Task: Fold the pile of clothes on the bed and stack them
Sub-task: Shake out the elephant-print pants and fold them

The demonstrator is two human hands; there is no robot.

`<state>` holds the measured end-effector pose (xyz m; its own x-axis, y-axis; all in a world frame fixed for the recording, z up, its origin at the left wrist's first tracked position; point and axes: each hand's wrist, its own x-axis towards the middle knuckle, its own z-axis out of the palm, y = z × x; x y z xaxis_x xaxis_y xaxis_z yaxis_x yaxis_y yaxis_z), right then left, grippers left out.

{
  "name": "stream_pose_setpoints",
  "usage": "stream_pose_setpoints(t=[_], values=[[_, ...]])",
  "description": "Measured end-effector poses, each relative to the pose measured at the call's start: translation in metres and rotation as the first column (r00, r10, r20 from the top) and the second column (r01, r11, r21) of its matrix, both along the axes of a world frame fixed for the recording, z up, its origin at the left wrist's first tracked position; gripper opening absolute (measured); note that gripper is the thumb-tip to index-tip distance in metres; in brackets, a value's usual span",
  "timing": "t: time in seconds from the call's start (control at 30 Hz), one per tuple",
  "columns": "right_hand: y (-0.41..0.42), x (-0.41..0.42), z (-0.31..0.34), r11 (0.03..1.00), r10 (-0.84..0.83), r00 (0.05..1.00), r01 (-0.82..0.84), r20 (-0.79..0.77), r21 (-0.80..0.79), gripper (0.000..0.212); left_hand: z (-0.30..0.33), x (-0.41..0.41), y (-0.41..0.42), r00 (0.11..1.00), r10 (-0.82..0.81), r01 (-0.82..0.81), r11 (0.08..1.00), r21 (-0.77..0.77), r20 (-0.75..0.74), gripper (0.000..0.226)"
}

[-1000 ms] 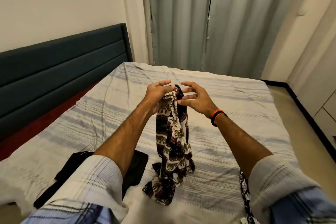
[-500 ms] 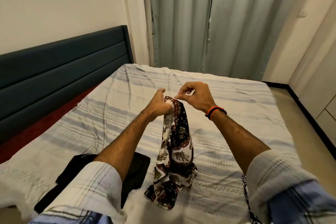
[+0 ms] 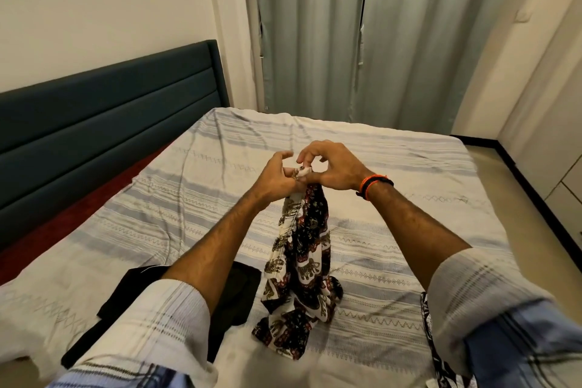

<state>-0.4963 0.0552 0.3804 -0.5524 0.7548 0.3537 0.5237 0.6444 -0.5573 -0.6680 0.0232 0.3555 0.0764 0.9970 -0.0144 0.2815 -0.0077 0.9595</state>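
A: Centre of the frame, both hands are up over the bed [image 3: 393, 167], working the top of a patterned garment [image 3: 302, 261].

B: And the grip? The left hand [image 3: 277, 179] has its lower fingers curled round the bunched top edge, with the upper fingers lifted loose. The right hand [image 3: 330, 170] pinches a small white bit of the cloth between thumb and fingertips, with the other fingers arched clear.

A: Why hold it that high?

B: My read: letting it hang lets the weight pull the cloth straight, so an edge or corner can be found. The lower end is crumpled on the bed, bottom centre of the frame.

A: So no fold is made in this one yet.

B: I'd say not. Hands are touching, close together; a fold needs them apart along an edge.

A: Lower left of the frame, a black garment [image 3: 242, 293] lies flat on the bed, partly under the left sleeve [image 3: 151, 334].

B: Possibly the start of the stack, though I can't tell. Another patterned strip [image 3: 431, 340] peeks out at the lower right, beside the right sleeve [image 3: 491, 299].
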Motion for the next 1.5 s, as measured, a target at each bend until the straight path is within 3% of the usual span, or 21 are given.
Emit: stream_pose_setpoints(t=[0.13,0.27,0.4,0.5,0.6,0.67,0.73,0.9,0.97,1.07,1.23,1.4,1.5], values=[[0.005,0.003,0.0,0.992,-0.125,0.962,0.129,-0.241,0.002,0.023,-0.016,0.003,0.002,0.99,0.072,-0.066,0.996,0.056,-0.119,0.043],[0.005,0.017,0.001,0.967,-0.25,0.949,0.255,-0.189,0.003,0.022,-0.013,0.005,0.002,0.968,0.157,-0.109,0.966,0.234,-0.195,0.016],[0.007,0.03,-0.001,0.976,-0.162,0.981,0.144,-0.104,-0.166,0.043,0.005,0.009,0.001,0.956,0.151,-0.054,0.932,0.359,-0.25,0.013],[0.008,0.032,-0.001,0.975,-0.127,0.991,0.114,-0.053,-0.192,0.034,0.012,0.01,0.004,0.948,0.062,0.058,0.932,0.359,-0.312,0.016],[0.007,0.031,0.006,0.98,-0.176,0.984,0.171,-0.04,-0.099,0.025,0.01,0.004,0.004,0.967,0.05,0.03,0.952,0.305,-0.251,0.028],[0.006,0.029,0.012,0.981,-0.18,0.978,0.171,-0.104,-0.086,0.021,0.007,-0.005,0.001,0.959,-0.024,0.084,0.976,0.201,-0.283,0.029],[0.008,0.029,0.02,0.974,-0.225,0.951,0.212,-0.214,-0.082,0.013,-0.001,-0.017,-0.001,0.908,-0.09,0.143,0.985,0.099,-0.409,0.029],[0.013,0.041,0.035,0.913,-0.394,0.818,0.401,-0.419,-0.075,0.013,-0.023,-0.05,0.001,0.789,0.162,-0.114,0.986,0.118,-0.593,0.014],[0.013,0.048,0.035,0.873,-0.464,0.767,0.48,-0.444,-0.084,0.017,-0.023,-0.056,0.001,0.797,0.295,-0.241,0.956,0.17,-0.527,0.018],[0.012,0.056,0.029,0.826,-0.545,0.714,0.547,-0.44,-0.135,0.024,-0.017,-0.061,0.003,0.851,0.467,-0.423,0.881,0.211,-0.241,0.023],[0.01,0.064,0.018,0.821,-0.571,0.765,0.546,-0.299,-0.169,0.034,0.0,-0.053,0.005,0.904,0.424,-0.426,0.886,0.184,0.054,0.034],[0.009,0.062,0.016,0.838,-0.545,0.806,0.522,-0.231,-0.158,0.035,0.015,-0.041,0.01,0.956,0.289,-0.293,0.938,0.186,0.046,0.026],[0.009,0.063,0.017,0.804,-0.594,0.75,0.565,-0.291,-0.185,0.036,0.025,-0.044,0.006,0.984,0.138,-0.128,0.987,0.097,-0.113,0.034]])
